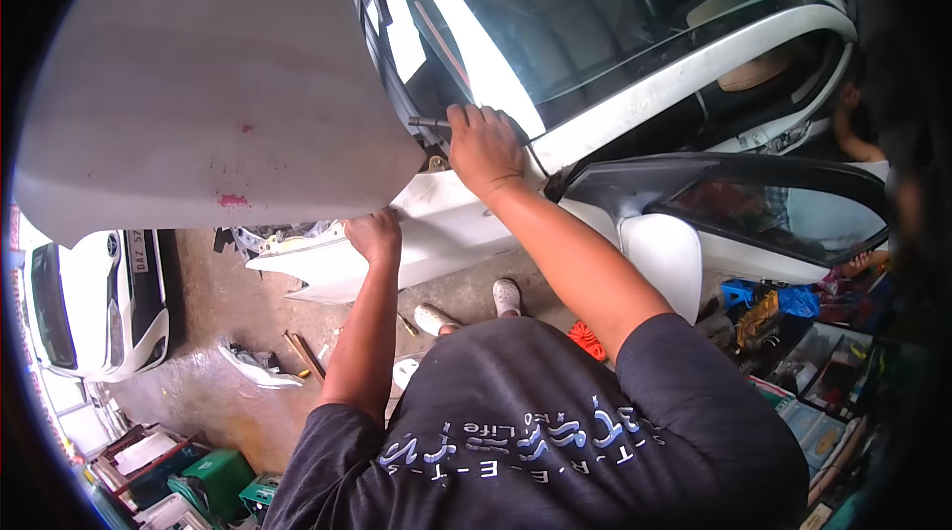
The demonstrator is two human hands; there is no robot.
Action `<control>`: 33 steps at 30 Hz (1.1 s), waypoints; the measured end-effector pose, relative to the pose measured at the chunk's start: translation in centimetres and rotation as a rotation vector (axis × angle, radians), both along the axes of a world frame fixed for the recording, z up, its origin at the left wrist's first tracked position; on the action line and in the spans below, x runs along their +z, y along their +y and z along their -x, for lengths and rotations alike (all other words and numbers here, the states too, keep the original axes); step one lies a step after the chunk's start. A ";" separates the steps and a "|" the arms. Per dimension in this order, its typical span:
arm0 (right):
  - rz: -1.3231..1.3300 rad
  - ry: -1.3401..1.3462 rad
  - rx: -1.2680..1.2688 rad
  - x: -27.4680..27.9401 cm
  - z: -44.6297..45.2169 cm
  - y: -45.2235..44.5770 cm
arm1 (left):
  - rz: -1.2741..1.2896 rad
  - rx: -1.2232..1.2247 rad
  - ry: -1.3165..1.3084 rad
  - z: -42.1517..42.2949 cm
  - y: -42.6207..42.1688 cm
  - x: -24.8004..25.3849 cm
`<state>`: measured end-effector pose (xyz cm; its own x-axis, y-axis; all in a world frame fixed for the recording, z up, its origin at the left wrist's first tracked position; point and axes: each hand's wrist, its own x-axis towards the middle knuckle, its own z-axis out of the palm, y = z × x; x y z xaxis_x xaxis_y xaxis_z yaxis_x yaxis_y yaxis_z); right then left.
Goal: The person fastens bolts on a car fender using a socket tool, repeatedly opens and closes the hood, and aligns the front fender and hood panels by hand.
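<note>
while the right hand [486, 148] gripped a dark tool [426, 121] near the hood [218, 84], by the white fender [446, 223], the left hand [374, 235] curled at the hood's near edge, its grip impossible to tell.

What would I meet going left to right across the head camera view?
Parked white car, left hand, right hand holding a dark metal tool, white side mirror, crumpled blue plastic.
</note>
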<state>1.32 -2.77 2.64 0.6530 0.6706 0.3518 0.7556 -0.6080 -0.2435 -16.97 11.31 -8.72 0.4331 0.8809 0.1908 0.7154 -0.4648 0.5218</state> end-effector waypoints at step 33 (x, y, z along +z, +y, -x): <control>0.000 -0.069 0.031 -1.3 -0.8 1.7 | 0.367 0.313 -0.007 -5.9 -0.2 7.5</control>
